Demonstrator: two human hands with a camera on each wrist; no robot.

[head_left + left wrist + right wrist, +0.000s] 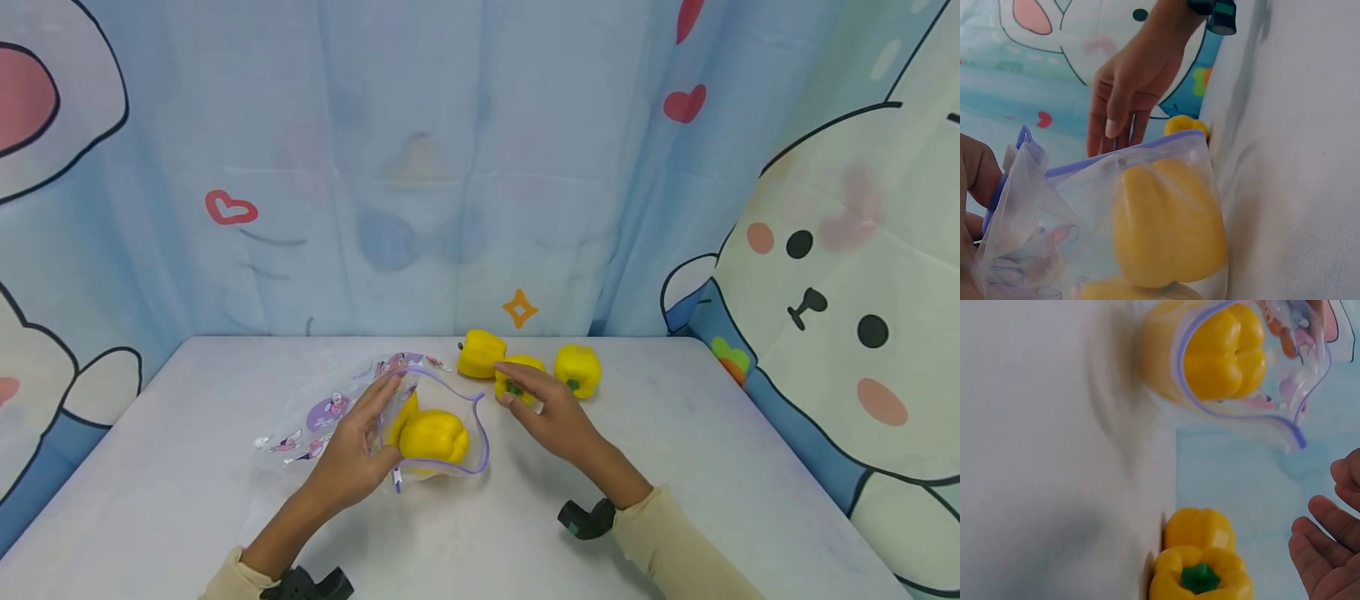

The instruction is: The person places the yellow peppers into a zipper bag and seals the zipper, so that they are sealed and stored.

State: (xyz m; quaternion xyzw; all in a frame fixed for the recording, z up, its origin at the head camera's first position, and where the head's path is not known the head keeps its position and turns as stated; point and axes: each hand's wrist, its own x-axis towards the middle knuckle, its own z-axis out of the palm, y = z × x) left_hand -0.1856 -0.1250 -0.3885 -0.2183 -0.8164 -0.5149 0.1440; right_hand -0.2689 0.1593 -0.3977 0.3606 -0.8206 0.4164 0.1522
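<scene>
My left hand (351, 460) grips the side of a clear zip bag (1085, 181) by its purple-edged rim, the mouth held wide and facing right. Inside sit yellow bell peppers (437, 435); the left wrist view shows one whole and part of another below it. My right hand (551, 412), fingers extended, holds nothing. It hovers right of the bag mouth, in front of a yellow bell pepper (517, 385) that it partly covers in the head view. Two more loose peppers lie beside that one, one at the left (480, 354) and one at the right (578, 370).
Printed clear plastic (327, 412) with purple and pink figures spreads behind my left hand; whether it belongs to the bag I cannot tell. All this rests on a white-covered table (697, 467). A blue cartoon curtain (420, 167) hangs along its far edge.
</scene>
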